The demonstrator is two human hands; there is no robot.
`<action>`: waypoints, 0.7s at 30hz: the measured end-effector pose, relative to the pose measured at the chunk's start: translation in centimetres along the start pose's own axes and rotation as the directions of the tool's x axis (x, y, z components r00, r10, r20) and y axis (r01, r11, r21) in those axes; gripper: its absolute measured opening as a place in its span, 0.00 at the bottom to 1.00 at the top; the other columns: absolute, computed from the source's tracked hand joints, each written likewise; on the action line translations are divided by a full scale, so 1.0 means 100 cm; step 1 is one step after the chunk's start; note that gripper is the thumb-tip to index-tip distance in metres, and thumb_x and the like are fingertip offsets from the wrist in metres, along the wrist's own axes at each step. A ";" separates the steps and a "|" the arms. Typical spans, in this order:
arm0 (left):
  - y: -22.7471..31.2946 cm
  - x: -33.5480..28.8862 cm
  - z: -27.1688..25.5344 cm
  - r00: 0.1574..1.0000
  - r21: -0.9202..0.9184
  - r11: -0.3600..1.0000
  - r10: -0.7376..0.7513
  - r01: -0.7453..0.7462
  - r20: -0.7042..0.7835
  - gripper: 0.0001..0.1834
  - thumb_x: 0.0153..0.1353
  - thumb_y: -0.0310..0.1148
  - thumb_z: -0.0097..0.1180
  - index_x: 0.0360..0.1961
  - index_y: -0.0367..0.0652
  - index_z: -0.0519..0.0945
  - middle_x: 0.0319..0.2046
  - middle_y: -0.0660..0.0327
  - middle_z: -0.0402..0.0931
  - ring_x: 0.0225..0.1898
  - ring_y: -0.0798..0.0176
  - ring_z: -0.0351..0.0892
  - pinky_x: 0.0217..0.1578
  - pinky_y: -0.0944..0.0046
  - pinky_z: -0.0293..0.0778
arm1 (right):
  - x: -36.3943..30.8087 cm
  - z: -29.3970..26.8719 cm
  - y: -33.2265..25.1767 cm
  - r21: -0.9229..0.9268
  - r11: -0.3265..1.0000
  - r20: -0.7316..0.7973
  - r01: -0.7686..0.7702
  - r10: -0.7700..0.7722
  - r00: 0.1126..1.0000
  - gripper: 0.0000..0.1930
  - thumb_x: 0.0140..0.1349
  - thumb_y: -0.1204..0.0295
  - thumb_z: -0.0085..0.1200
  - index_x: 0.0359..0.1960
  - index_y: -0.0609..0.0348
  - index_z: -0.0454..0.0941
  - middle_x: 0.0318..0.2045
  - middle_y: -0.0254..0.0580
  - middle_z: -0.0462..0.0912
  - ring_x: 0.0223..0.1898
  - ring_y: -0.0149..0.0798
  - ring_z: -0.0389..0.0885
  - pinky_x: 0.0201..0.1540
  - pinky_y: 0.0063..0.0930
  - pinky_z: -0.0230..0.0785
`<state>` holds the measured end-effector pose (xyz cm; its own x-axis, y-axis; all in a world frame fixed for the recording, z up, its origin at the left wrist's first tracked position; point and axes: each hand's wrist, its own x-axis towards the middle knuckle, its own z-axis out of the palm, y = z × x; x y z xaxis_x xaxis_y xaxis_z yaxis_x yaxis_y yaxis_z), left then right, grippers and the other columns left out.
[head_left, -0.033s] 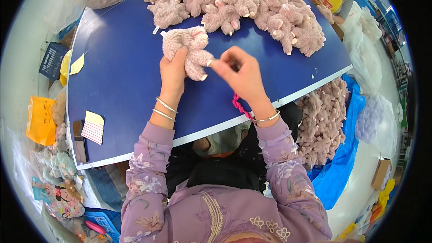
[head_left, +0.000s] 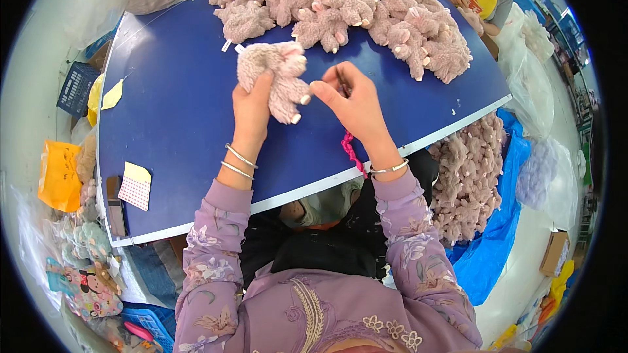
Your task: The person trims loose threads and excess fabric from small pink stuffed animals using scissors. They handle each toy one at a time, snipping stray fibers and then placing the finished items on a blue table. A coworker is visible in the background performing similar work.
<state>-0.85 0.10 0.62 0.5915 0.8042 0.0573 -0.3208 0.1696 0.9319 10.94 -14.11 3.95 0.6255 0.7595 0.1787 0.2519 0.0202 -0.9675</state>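
Slanting down-right in the left hand [head_left: 250, 108]: plush toy [head_left: 260, 61], pale limb-tips [head_left: 305, 99] rightward.

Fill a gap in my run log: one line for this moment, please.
left hand: gripping plush toy | right hand: beside toy's limb, contact unclear | plush pile: on blue table

The right hand [head_left: 358, 104] has been drawn slightly back and turned: its thumb [head_left: 325, 91], earlier set at the toy's [head_left: 267, 70] pale foot [head_left: 305, 99], is now seen just beside it. A dark item [head_left: 343, 85] is shown more clearly within the grasp. The toy's feet have been lowered a little, and the pink band [head_left: 351, 151] has been swung nearer upright.
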 end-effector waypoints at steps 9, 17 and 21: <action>-0.006 -0.004 0.002 0.950 0.119 0.991 0.024 -0.064 0.312 0.19 0.72 0.47 0.37 0.48 0.42 0.69 0.36 0.62 0.74 0.35 0.70 0.74 0.35 0.71 0.70 | 0.008 -0.066 0.009 0.663 0.719 -0.015 0.210 -0.268 0.963 0.30 0.57 0.54 0.57 0.56 0.61 0.68 0.40 0.38 0.79 0.24 0.25 0.68 0.26 0.21 0.62; 0.025 0.108 -0.023 0.915 0.459 0.798 0.390 -0.390 0.100 0.15 0.64 0.37 0.54 0.44 0.35 0.73 0.37 0.61 0.75 0.39 0.69 0.74 0.42 0.70 0.71 | 0.091 -0.075 0.002 0.351 0.935 -0.060 -0.058 0.085 0.995 0.15 0.58 0.58 0.55 0.30 0.58 0.81 0.24 0.37 0.80 0.11 0.21 0.57 0.14 0.18 0.48; 0.031 0.151 0.006 0.863 0.500 0.705 0.440 -0.503 0.247 0.21 0.62 0.40 0.56 0.49 0.36 0.73 0.43 0.57 0.76 0.44 0.64 0.75 0.47 0.66 0.70 | 0.104 0.002 0.074 -0.099 0.952 0.176 0.290 -0.270 0.947 0.13 0.61 0.64 0.55 0.31 0.65 0.77 0.23 0.36 0.78 0.25 0.28 0.72 0.30 0.26 0.66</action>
<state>7.50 12.44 4.61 0.5524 0.6280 0.5481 -0.1541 -0.5693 0.8076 19.18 -5.90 -1.43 0.3942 0.8281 0.3985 0.4941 0.1746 -0.8517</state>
